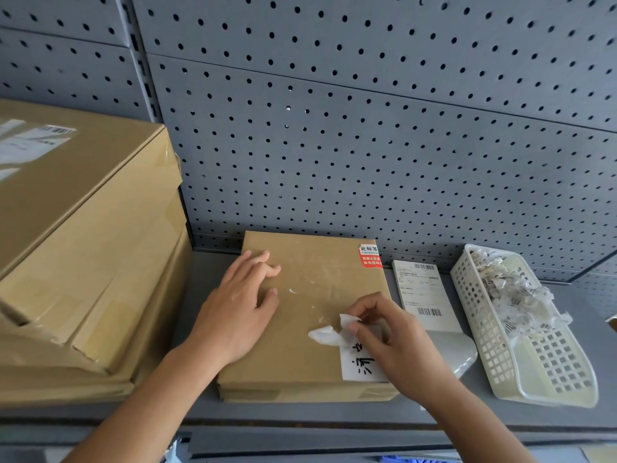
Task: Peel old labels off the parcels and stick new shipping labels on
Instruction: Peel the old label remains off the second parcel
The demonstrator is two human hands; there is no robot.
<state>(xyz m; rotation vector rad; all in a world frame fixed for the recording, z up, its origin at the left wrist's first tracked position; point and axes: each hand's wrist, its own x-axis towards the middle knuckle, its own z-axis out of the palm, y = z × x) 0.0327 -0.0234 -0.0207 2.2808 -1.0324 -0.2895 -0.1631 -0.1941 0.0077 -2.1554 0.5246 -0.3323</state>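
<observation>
the left hand (238,309) lies flat, fingers relaxed, on the flat parcel (300,359) on the grey counter (300,416), while the right hand (397,342) pinches a torn strip of the old label (337,330) at its right edge, beside the new shipping label (422,295).

Bare left hand (238,305), bare right hand (394,335), short plain fingernails, both forearms bare as far as they show

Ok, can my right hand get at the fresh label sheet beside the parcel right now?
Probably yes: the label sheet lies uncovered between the parcel and the basket, right beside the right hand. That hand pinches a strip of old label, so it would drop that first.
</observation>
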